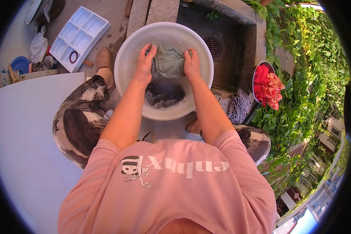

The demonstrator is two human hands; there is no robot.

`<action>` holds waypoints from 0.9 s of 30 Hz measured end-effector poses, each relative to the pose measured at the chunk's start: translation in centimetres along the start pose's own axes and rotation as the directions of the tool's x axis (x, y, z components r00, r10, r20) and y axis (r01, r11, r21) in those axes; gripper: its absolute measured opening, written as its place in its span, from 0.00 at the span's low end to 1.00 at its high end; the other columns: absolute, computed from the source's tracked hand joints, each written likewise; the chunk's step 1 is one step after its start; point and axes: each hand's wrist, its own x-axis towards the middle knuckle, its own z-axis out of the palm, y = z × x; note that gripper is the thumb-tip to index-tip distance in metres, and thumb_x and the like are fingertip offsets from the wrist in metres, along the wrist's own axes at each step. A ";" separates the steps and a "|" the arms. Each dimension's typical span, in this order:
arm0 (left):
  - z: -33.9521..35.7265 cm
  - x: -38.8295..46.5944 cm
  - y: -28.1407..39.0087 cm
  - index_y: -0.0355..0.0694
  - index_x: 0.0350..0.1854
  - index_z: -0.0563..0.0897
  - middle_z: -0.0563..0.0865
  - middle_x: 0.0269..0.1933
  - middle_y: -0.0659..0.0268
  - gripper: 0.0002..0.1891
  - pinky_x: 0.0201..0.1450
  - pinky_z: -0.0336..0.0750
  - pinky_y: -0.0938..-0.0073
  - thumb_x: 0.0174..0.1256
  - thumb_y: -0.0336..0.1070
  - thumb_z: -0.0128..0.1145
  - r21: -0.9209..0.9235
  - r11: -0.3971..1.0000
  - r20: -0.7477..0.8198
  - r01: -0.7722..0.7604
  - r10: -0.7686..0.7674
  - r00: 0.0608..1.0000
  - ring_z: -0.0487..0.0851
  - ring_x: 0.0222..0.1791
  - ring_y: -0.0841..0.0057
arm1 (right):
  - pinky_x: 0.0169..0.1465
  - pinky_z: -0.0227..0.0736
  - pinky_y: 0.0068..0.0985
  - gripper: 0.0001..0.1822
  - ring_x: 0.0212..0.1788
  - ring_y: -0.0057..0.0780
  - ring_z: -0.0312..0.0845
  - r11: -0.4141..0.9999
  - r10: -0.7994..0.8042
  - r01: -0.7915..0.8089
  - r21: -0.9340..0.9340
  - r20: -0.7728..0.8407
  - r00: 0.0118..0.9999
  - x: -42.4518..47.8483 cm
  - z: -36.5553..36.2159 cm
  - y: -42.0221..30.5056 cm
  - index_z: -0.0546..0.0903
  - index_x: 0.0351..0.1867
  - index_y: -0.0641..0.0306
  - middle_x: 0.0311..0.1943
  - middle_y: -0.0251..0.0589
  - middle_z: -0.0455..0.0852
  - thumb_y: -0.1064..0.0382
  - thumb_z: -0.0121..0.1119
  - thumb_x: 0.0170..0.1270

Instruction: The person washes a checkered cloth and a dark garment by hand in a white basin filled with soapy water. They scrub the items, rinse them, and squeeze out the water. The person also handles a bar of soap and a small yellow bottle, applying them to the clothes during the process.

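Between my legs stands a large white plastic basin (121,73) with water in it. My left hand (145,63) grips the left side of a wet grey-green cloth (168,61). On the cloth's other side, my right hand (192,63) has its fingers closed on the fabric. The cloth is bunched and wrinkled between both hands, in the far half of the basin. Nearer to me, a dark cloth (165,93) lies in the water, with some suds over it. What lies under the grey-green cloth is hidden.
Beyond the basin is a concrete sink pit with a drain grate (213,46). Right stand a bowl of red cloths (266,84) and a checked cloth (237,106), beside green plants (298,87). Left are a white compartment tray (80,36) with a beaded bracelet (73,57) and a white tabletop (32,117).
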 end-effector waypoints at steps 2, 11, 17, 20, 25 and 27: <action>-0.7 0.2 -0.6 0.36 0.74 0.62 0.71 0.68 0.54 0.43 0.66 0.69 0.60 0.65 0.51 0.68 0.000 1.000 -0.036 0.016 -0.016 0.999 0.69 0.68 0.64 | 0.49 0.74 0.43 0.14 0.45 0.60 0.81 0.984 -0.054 0.026 0.175 0.159 0.986 -1.3 0.7 -0.1 0.80 0.46 0.69 0.42 0.61 0.84 0.60 0.56 0.68; 2.8 -5.6 5.7 0.41 0.63 0.73 0.81 0.47 0.65 0.28 0.47 0.77 0.66 0.68 0.52 0.64 -0.272 0.913 0.061 0.303 -0.298 0.953 0.81 0.44 0.71 | 0.34 0.74 0.38 0.07 0.35 0.43 0.83 0.835 -0.493 0.551 -0.013 0.428 0.758 -7.8 0.2 -14.8 0.82 0.34 0.59 0.31 0.41 0.85 0.60 0.65 0.60; 0.1 -1.7 -1.1 0.40 0.53 0.80 0.84 0.47 0.66 0.13 0.48 0.79 0.67 0.77 0.41 0.54 -0.377 0.907 0.217 0.186 -0.109 0.970 0.83 0.46 0.73 | 0.34 0.75 0.42 0.11 0.32 0.48 0.83 0.857 -0.333 0.422 -0.296 0.307 0.892 -2.3 2.3 -10.6 0.84 0.31 0.59 0.26 0.46 0.85 0.55 0.61 0.63; 2.3 -2.2 0.5 0.39 0.58 0.76 0.83 0.52 0.62 0.17 0.54 0.79 0.66 0.76 0.43 0.56 -0.166 0.971 0.206 0.171 -0.136 0.969 0.84 0.49 0.71 | 0.36 0.77 0.45 0.10 0.38 0.48 0.85 0.705 -0.254 0.417 -0.573 0.345 0.903 0.5 0.3 -4.4 0.83 0.42 0.61 0.37 0.51 0.87 0.60 0.56 0.64; 0.9 -1.2 2.2 0.38 0.69 0.68 0.76 0.64 0.56 0.30 0.65 0.69 0.65 0.71 0.45 0.63 0.016 0.999 0.097 0.049 -0.051 0.994 0.76 0.61 0.69 | 0.47 0.76 0.41 0.13 0.44 0.53 0.82 0.990 0.142 -0.142 -0.009 -0.001 0.990 0.0 -1.2 2.3 0.81 0.49 0.64 0.43 0.53 0.86 0.59 0.52 0.71; -0.3 -0.3 0.3 0.39 0.74 0.63 0.71 0.69 0.54 0.37 0.68 0.66 0.63 0.69 0.49 0.64 0.275 0.961 -0.132 -0.018 0.056 0.990 0.72 0.67 0.66 | 0.50 0.73 0.33 0.12 0.46 0.39 0.82 0.992 0.073 -0.075 0.105 0.021 0.997 -1.1 -0.1 3.1 0.81 0.43 0.67 0.43 0.48 0.87 0.59 0.54 0.72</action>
